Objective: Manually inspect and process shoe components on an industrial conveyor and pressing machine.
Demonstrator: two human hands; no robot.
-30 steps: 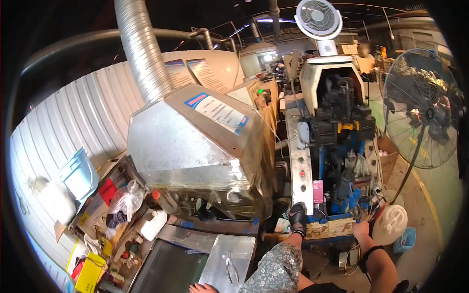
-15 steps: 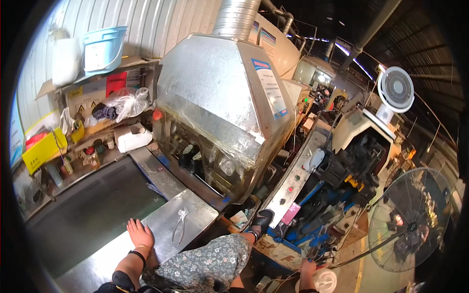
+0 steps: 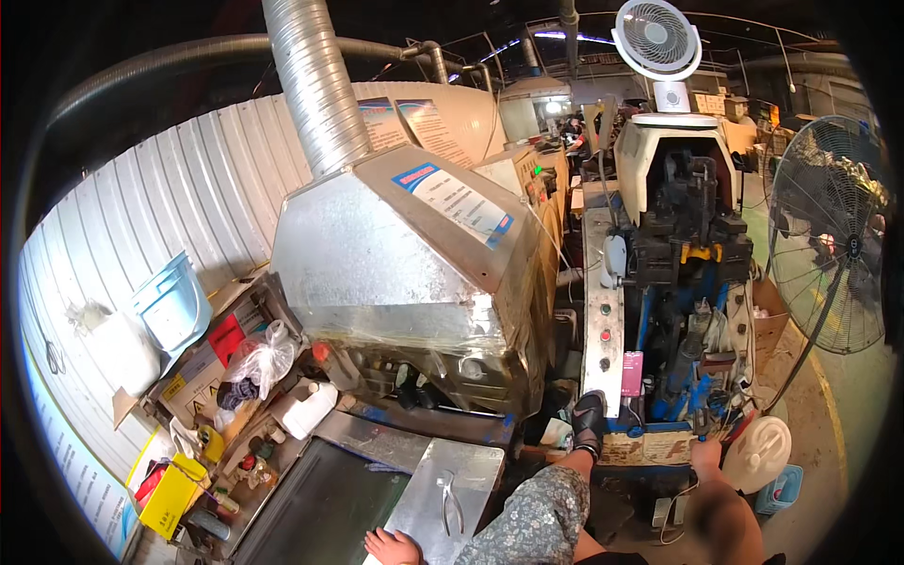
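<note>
My left hand [image 3: 391, 546] lies with fingers stretched out at the edge of a bare metal plate [image 3: 480, 471], beside a dark conveyor belt [image 3: 325, 508]. Close to its right, on that plate, is a pair of pliers [image 3: 450, 504] with nobody holding it. My right hand [image 3: 705, 454] is closed at the front of the blue and black machine [image 3: 687, 254], by a small dark piece whose kind I cannot make out. My foot in a black sandal [image 3: 589, 422] rests against the machine's front, left of that hand.
A metal hood [image 3: 386, 254] with a ribbed duct rises over the belt. Left of it, a cluttered shelf [image 3: 240, 424] holds bottles and bags. A large standing fan [image 3: 829, 235] is at the right. Near my right arm are a cream jug [image 3: 758, 452] and a blue basket [image 3: 782, 488].
The view has swung up and right, so the machine shows more fully. My right hand has come up from the lower edge to the machine's front. My left hand stays on the plate.
</note>
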